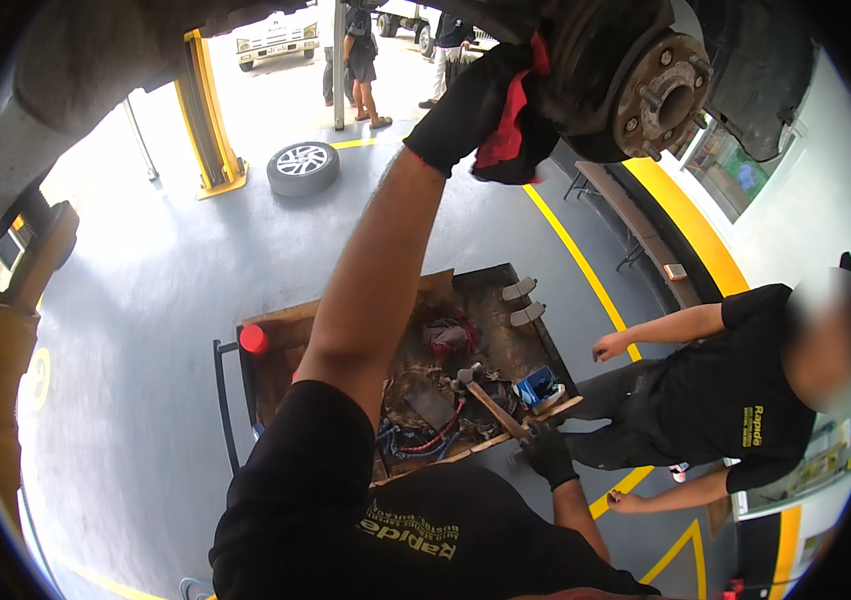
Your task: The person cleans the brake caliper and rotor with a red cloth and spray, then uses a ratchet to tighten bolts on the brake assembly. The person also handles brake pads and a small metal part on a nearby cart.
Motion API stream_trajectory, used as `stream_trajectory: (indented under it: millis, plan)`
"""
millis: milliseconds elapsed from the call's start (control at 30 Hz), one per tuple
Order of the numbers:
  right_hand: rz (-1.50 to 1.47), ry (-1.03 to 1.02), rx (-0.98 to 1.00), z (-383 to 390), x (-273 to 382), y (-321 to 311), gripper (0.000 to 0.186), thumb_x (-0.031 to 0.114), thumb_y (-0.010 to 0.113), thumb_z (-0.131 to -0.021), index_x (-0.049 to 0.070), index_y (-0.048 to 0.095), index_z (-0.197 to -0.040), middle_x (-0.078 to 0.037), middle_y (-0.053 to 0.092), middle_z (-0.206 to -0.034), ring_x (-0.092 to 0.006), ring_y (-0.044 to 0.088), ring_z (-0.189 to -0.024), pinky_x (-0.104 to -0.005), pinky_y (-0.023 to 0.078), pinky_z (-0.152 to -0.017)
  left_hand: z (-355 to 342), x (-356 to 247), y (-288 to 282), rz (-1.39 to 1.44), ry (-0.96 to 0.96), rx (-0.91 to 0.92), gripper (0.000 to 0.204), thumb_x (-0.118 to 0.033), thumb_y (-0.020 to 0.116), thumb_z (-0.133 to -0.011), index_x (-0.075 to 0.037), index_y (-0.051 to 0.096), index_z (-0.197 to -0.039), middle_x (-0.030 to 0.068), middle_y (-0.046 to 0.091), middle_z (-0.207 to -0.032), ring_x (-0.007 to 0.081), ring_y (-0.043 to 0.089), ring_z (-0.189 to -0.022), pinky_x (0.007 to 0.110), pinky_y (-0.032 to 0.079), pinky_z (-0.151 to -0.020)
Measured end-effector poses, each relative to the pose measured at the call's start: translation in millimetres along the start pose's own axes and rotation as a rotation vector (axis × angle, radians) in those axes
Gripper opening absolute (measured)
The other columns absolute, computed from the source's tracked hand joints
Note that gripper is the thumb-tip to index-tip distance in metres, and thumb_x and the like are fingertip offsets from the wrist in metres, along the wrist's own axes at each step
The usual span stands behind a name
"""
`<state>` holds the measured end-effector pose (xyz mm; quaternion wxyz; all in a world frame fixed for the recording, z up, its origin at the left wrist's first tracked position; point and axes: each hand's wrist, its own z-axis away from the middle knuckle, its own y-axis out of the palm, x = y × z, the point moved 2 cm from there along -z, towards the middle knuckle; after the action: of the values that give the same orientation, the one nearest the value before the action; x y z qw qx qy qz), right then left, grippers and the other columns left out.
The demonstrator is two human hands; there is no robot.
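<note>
Black-gloved, the left grip (467,108) is up high, a bit past 12 o'clock, with a red piece (512,115) right by it. It is close to a rusty wheel hub (640,112) between 1 and 2 o'clock, but I cannot tell if this grip is open or closed. The right grip (548,455), also in a black glove, is down at 5 o'clock, closed around the wooden handle of a hammer (493,404). The hammer's head points to 10 o'clock, over a brown table (491,325). On this table, two grey brake pads (527,314) lie at 3 o'clock, a small blue box (536,386) sits at 4 o'clock, and a round red thing (253,338) is near 9 o'clock. A car wheel (303,168) lies flat on the grey floor (160,300) between 10 and 11 o'clock. Past the table, between 3 and 4 o'clock, is a person (710,375) in a black shirt.
</note>
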<state>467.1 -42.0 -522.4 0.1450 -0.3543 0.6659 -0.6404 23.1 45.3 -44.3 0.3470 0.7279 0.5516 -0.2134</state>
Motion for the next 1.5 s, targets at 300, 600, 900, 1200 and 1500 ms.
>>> stream_trajectory:
  millis: [300,600,900,1200,1500]
  plan:
    - [-0.068,-0.261,-0.648,-165,120,-322,0.036,0.014,0.070,-0.097,0.002,0.061,-0.129,-0.018,0.066,-0.124,-0.0299,0.066,-0.109,-0.0386,0.052,-0.096,-15,15,-29,-0.649,0.579,0.036,0.047,-0.034,0.049,-0.110,0.003,0.058,-0.137,0.0082,0.069,-0.125,0.0155,0.064,-0.109,0.030,0.050,-0.099]
    - [0.012,-0.870,-1.348,-316,259,-508,0.058,0.016,0.074,-0.095,-0.002,0.049,-0.144,-0.023,0.056,-0.135,-0.0365,0.055,-0.123,-0.0476,0.043,-0.107,-26,37,-19,-0.017,0.204,0.079,0.042,-0.029,0.050,-0.111,0.001,0.057,-0.138,0.0085,0.066,-0.130,0.0153,0.061,-0.119,0.032,0.049,-0.103]
    - [0.391,-0.825,-1.452,-336,256,-501,0.065,0.018,0.075,-0.094,-0.003,0.044,-0.148,-0.027,0.054,-0.135,-0.0425,0.054,-0.121,-0.0505,0.044,-0.103,-22,36,-37,-0.216,0.448,0.128,0.042,-0.026,0.053,-0.110,-0.001,0.054,-0.143,0.0099,0.063,-0.136,0.0183,0.059,-0.125,0.033,0.046,-0.109]
    - [0.282,-0.870,-1.449,-345,257,-506,0.067,0.022,0.075,-0.092,-0.004,0.045,-0.147,-0.028,0.056,-0.135,-0.0432,0.056,-0.122,-0.0521,0.044,-0.102,-26,39,-47,-0.701,0.642,0.114,0.045,-0.012,0.061,-0.105,-0.001,0.049,-0.147,0.0133,0.058,-0.143,0.0233,0.057,-0.130,0.036,0.046,-0.111]
    - [0.254,-0.901,-1.484,-342,263,-507,0.069,0.024,0.076,-0.092,-0.004,0.045,-0.146,-0.028,0.056,-0.135,-0.0446,0.055,-0.123,-0.0536,0.044,-0.102,-25,27,-52,-0.666,0.592,0.124,0.043,-0.018,0.062,-0.102,-0.001,0.056,-0.141,0.0122,0.065,-0.133,0.0229,0.063,-0.123,0.036,0.050,-0.106]
